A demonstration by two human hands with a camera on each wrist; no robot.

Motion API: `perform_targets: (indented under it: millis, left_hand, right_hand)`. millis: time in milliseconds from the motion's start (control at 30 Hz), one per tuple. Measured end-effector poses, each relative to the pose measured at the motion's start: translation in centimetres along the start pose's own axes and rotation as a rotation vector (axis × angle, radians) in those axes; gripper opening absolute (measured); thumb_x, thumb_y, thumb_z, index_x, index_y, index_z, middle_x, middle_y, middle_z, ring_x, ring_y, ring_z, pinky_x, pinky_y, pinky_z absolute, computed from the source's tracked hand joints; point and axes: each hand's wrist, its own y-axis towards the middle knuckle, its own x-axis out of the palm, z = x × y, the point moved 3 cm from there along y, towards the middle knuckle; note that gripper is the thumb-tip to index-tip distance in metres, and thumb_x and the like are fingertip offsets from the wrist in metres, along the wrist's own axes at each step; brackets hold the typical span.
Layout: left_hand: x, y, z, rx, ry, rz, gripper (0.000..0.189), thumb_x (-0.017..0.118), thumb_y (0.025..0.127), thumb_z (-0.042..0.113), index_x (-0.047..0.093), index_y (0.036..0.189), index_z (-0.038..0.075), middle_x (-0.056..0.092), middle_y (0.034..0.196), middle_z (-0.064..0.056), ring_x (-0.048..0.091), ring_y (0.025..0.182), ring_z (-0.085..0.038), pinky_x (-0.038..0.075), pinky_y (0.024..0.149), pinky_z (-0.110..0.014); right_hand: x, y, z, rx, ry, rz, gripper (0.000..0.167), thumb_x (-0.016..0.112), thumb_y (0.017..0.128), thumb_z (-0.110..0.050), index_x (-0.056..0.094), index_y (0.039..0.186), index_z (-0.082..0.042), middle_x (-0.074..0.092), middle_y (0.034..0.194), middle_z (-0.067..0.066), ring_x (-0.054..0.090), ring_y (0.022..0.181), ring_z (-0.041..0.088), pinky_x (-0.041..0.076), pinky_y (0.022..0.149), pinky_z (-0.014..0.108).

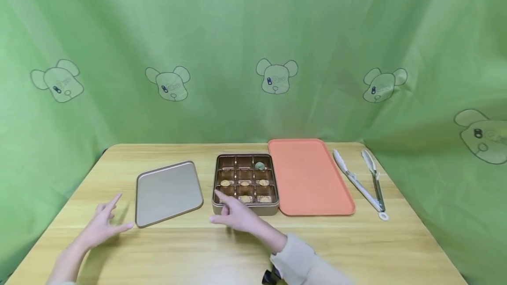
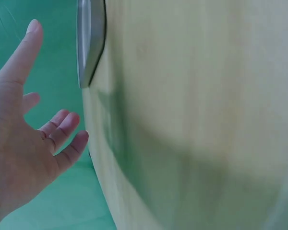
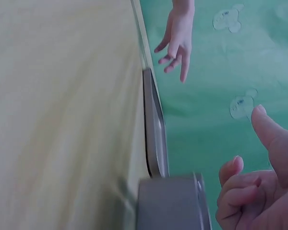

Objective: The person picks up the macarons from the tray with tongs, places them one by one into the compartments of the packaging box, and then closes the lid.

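A grey-brown square tin [image 1: 265, 210] stands mid-table, its brown divided insert [image 1: 244, 162] showing several small round yellow pieces and one green piece [image 1: 259, 166]. To its left lies a flat rimmed metal lid [image 1: 168, 195], turned slightly askew. My left hand [image 1: 99, 228] hovers by the lid's front left corner, thumb and index finger spread, holding nothing. Over the tin's front left corner is my right hand [image 1: 239, 219]; its index finger points out and the other fingers bend loosely, with nothing in them. In the right wrist view the tin's side [image 3: 168, 206] appears beside that hand.
An orange tray [image 1: 313, 179] lies against the tin's right side. Further right are metal tongs [image 1: 366, 188] with their arms spread. A green curtain [image 1: 222, 113] hangs behind the wooden table [image 1: 190, 254]. A small dark object [image 1: 270, 277] shows by the right sleeve.
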Motion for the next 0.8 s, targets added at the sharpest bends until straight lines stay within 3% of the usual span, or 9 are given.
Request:
perform_targets:
  millis: [167, 333, 567, 800]
  left_hand:
    - [0.2, -0.6, -0.8, -0.020, 0.007, -0.021, 0.097, 0.075, 0.073, 0.022, 0.012, 0.139, -0.012, 0.030, 0.110, -0.039, 0.046, 0.094, -0.054, 0.047, 0.074, -0.061]
    - [1.0, -0.5, -0.9, -0.012, 0.018, -0.042, 0.097, 0.076, 0.072, 0.024, 0.016, 0.138, -0.013, 0.033, 0.110, -0.038, 0.049, 0.092, -0.049, 0.048, 0.075, -0.059]
    - [2.0, 0.1, -0.1, 0.016, 0.034, -0.040, 0.097, 0.079, 0.068, 0.025, 0.021, 0.136, -0.013, 0.039, 0.108, -0.038, 0.052, 0.090, -0.047, 0.050, 0.075, -0.056]
    - [2.6, 1.4, 0.5, 0.012, 0.061, -0.044, 0.102, 0.080, 0.066, 0.028, 0.020, 0.138, -0.013, 0.040, 0.112, -0.038, 0.051, 0.095, -0.047, 0.048, 0.079, -0.056]
  right_hand:
    - [3.1, 0.9, -0.8, 0.009, 0.065, -0.050, 0.084, 0.072, 0.076, -0.029, 0.027, 0.142, -0.004, 0.051, 0.066, -0.005, 0.045, 0.056, 0.005, 0.043, 0.051, 0.017]
    - [5.9, 2.5, -0.9, 0.035, 0.145, -0.077, 0.094, 0.073, 0.075, -0.029, 0.016, 0.144, -0.001, 0.052, 0.062, -0.004, 0.045, 0.049, 0.006, 0.040, 0.043, 0.017]
    - [8.2, 5.6, 0.0, 0.132, 0.371, 0.085, 0.101, 0.074, 0.075, -0.017, 0.002, 0.144, 0.002, 0.046, 0.056, -0.004, 0.039, 0.042, 0.006, 0.034, 0.038, 0.016]
    - [8.7, 7.0, 1.2, 0.283, 0.531, 0.155, 0.105, 0.073, 0.076, -0.018, -0.005, 0.144, 0.002, 0.045, 0.057, -0.003, 0.032, 0.037, 0.005, 0.030, 0.033, 0.016]
